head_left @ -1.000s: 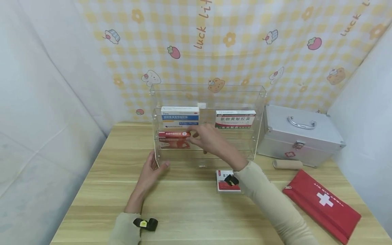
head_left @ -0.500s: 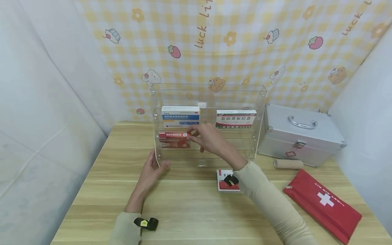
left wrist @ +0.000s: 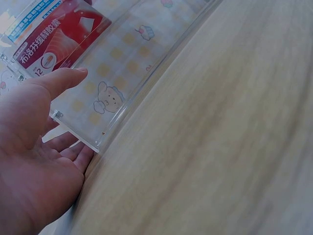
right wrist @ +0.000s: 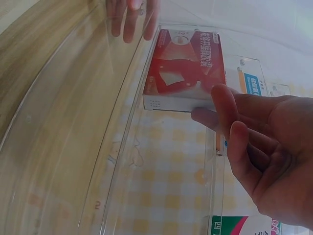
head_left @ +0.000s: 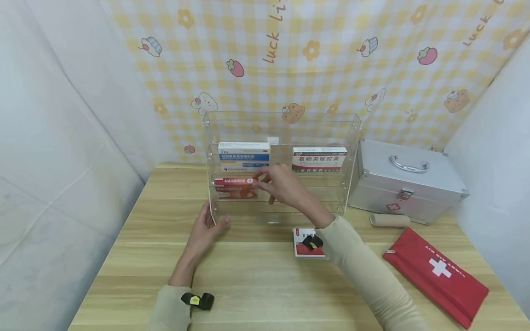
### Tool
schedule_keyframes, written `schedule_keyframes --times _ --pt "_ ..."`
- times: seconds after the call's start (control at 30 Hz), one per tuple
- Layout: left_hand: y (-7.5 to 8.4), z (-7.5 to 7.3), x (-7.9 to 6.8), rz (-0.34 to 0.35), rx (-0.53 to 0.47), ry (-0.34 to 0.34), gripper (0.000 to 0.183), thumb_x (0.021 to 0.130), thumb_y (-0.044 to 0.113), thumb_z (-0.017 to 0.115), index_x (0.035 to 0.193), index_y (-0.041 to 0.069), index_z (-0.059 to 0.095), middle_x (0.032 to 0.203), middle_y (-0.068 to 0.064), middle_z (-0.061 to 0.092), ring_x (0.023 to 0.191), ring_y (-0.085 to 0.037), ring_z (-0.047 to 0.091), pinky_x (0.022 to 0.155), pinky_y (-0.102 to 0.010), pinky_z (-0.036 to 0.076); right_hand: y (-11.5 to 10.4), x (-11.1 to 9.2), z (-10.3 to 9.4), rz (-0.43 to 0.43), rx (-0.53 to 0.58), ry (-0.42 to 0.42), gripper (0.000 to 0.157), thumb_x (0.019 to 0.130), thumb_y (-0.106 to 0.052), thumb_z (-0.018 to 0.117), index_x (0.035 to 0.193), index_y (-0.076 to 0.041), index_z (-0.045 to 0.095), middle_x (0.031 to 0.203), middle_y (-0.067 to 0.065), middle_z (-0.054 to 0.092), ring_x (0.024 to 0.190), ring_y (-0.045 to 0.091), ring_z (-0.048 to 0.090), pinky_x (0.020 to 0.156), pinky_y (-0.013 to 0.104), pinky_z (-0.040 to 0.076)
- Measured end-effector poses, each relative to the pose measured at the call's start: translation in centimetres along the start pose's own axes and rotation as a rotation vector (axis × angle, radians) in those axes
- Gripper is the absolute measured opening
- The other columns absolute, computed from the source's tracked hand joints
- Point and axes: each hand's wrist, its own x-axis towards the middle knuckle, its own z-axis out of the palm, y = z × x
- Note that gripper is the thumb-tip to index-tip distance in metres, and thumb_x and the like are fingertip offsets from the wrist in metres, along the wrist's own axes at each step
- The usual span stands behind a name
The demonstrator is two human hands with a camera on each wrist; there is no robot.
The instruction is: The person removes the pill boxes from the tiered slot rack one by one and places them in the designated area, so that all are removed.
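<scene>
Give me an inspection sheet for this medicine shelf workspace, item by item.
Surface: wooden table, pale grain.
Job's things: red medicine box on the middle shelf of the clear acrylic rack; blue-and-white box and green-and-red box on the shelf above.
Clutter: small red-and-white box, partly hidden by the right sleeve; metal first-aid case; bandage roll; red first-aid pouch.
Grippers: right hand fingers touch the red medicine box's end; left hand rests open against the rack's lower left corner.
Cables: nothing seen.
Surroundings: yellow checked cartoon backdrop, white sheeting at both sides.
</scene>
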Motion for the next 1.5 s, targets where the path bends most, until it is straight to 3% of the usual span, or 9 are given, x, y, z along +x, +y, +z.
schedule_keyframes --times 0.3,0.53,0.87,1.17,1.37,1.5 --pt "0.7 0.0 -0.1 -0.010 -0.020 -0.008 0.085 0.090 0.031 0.073 0.156 0.020 0.020 0.160 -0.008 0.020 0.145 -0.025 0.019 0.118 -0.039 0.019 -0.1 -0.1 -0.3 -0.037 0.010 0.032 0.020 0.094 -0.016 0.068 0.112 -0.007 0.071 0.098 0.011 0.074 0.043 0.011 0.061 0.037 0.029 0.051" --pt "2.8 0.1 -0.8 -0.014 -0.026 -0.027 0.085 0.092 0.020 0.071 0.156 0.007 0.017 0.159 -0.018 0.020 0.145 -0.032 0.019 0.118 -0.043 0.020 -0.5 -0.2 -1.0 -0.042 0.011 0.047 0.020 0.095 -0.018 0.067 0.112 -0.009 0.072 0.097 0.009 0.074 0.043 0.012 0.062 0.035 0.030 0.049" --pt "-0.1 0.0 0.2 0.014 -0.004 -0.003 0.087 0.091 0.031 0.072 0.157 0.018 0.017 0.160 -0.011 0.021 0.145 -0.028 0.021 0.118 -0.043 0.020 -2.1 -0.4 -3.4 -0.102 -0.046 0.098 0.022 0.094 -0.022 0.068 0.113 -0.011 0.071 0.099 0.007 0.074 0.043 0.006 0.060 0.034 0.030 0.046" --pt "-0.4 0.0 0.0 0.000 0.009 0.014 0.086 0.091 0.031 0.072 0.157 0.019 0.019 0.160 -0.009 0.022 0.144 -0.026 0.023 0.118 -0.041 0.021 -3.7 -1.0 -5.1 -0.105 -0.047 0.119 0.021 0.094 -0.023 0.068 0.112 -0.012 0.071 0.095 0.004 0.074 0.044 0.007 0.061 0.035 0.031 0.047" --pt "0.1 0.0 -0.1 -0.008 -0.013 0.001 0.084 0.091 0.027 0.072 0.157 0.019 0.020 0.160 -0.010 0.021 0.145 -0.028 0.021 0.118 -0.043 0.020 -4.2 -2.3 -6.1 -0.120 0.016 0.063 0.019 0.095 -0.024 0.067 0.111 -0.015 0.071 0.094 0.003 0.074 0.044 0.009 0.061 0.034 0.034 0.047" --pt "0.7 0.0 0.0 -0.020 -0.023 -0.015 0.083 0.093 0.023 0.070 0.157 0.017 0.019 0.161 -0.013 0.018 0.145 -0.031 0.019 0.118 -0.045 0.019 -3.9 -3.8 -6.3 -0.069 0.077 0.005 0.019 0.095 -0.026 0.067 0.112 -0.019 0.071 0.093 -0.004 0.073 0.045 0.013 0.062 0.033 0.036 0.047"
